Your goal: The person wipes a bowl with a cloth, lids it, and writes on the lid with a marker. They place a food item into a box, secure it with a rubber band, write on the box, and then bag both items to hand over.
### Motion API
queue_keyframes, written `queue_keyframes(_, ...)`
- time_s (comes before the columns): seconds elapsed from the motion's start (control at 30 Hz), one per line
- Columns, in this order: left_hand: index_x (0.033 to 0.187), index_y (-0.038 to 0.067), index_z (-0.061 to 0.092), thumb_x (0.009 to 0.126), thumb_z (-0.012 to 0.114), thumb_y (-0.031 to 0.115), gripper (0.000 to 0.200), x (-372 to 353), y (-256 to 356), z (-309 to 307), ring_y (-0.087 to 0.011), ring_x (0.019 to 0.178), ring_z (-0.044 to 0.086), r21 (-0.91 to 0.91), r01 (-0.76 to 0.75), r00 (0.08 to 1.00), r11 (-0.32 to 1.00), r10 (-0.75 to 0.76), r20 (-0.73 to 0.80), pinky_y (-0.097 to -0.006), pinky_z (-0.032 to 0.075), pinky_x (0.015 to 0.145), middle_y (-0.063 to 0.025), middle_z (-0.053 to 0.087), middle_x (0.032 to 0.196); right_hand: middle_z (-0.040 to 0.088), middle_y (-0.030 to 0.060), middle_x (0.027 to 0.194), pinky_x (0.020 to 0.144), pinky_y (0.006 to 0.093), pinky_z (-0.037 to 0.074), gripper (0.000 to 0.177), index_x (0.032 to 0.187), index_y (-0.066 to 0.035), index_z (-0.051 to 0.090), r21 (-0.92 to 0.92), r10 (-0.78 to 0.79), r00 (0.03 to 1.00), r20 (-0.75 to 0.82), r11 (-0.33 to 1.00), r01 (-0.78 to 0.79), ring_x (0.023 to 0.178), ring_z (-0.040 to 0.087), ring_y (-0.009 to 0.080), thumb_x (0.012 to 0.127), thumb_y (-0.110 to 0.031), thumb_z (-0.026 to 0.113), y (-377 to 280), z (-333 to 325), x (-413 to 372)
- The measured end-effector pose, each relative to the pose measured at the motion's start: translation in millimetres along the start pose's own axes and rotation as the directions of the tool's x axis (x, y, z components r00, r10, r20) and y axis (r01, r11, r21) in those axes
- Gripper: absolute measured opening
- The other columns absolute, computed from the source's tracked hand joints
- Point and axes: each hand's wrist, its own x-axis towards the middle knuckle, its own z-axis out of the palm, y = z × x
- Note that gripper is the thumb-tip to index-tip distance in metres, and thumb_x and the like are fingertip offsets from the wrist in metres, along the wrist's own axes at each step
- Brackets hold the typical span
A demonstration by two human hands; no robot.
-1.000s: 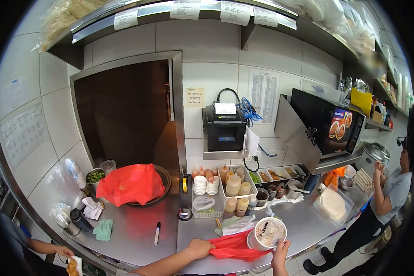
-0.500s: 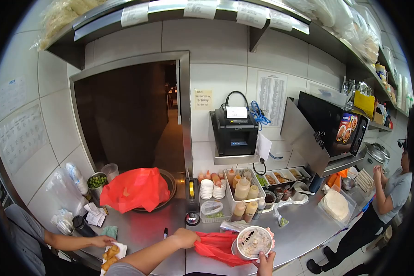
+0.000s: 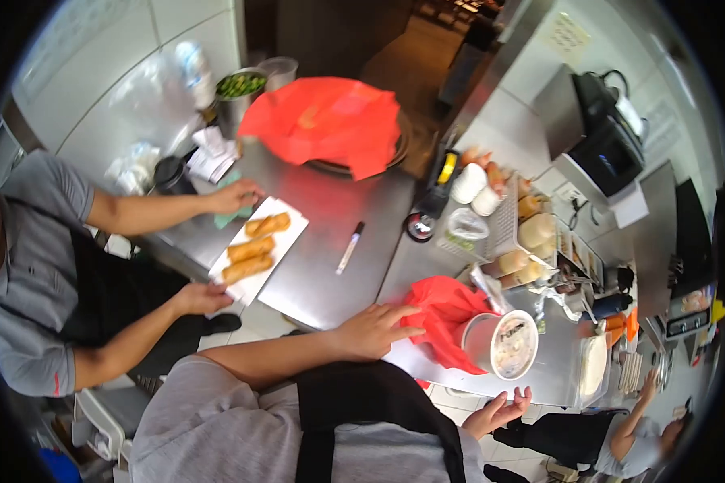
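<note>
Pinning the red plastic bag firmly should keep the lidded paper tub from tipping. Left hand fingers lie loosely spread, tips touching the bag, gripping nothing. Right hand is open and empty near the tub, which stands against the bag on the steel counter.

tub just right of bag on counter (marker farther left)
</note>
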Motion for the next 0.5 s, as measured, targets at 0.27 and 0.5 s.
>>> queue_keyframes(0.27, 0.108, 0.011, 0.067, 0.083, 0.061, 0.005, 0.026, -109.0, -51.8, -29.4, -0.0293, 0.088, 0.062, -0.288, 0.434, 0.858, 0.854, -0.489, -0.155, -0.0380, 0.051, 0.079, -0.0107, 0.061, 0.096, 0.041, 0.0152, 0.129, 0.092, 0.0375, 0.039, 0.022, 0.109, -0.010, 0.040, 0.147, -0.490, 0.863, 0.122, 0.869, 0.472, 0.109, 0.047, 0.0259, 0.093, -0.009, 0.054, -42.8, 45.6, -19.4)
queue_keyframes(0.5, 0.117, 0.002, 0.057, 0.092, 0.053, 0.002, 0.026, -219.8, -129.6, -40.8, -0.0138, 0.070, 0.057, -0.539, 0.594, 0.083, 0.597, -0.712, -0.697, -0.0271, 0.050, 0.066, -0.0043, 0.056, 0.084, 0.062, 0.0141, 0.086, 0.075, 0.0346, 0.049, 0.018, 0.093, -0.001, 0.059, 0.248, -0.389, 0.433, 0.813, 0.905, 0.346, 0.081, 0.062, 0.0283, 0.078, 0.005, 0.066, -71.5, 111.1, -48.7)
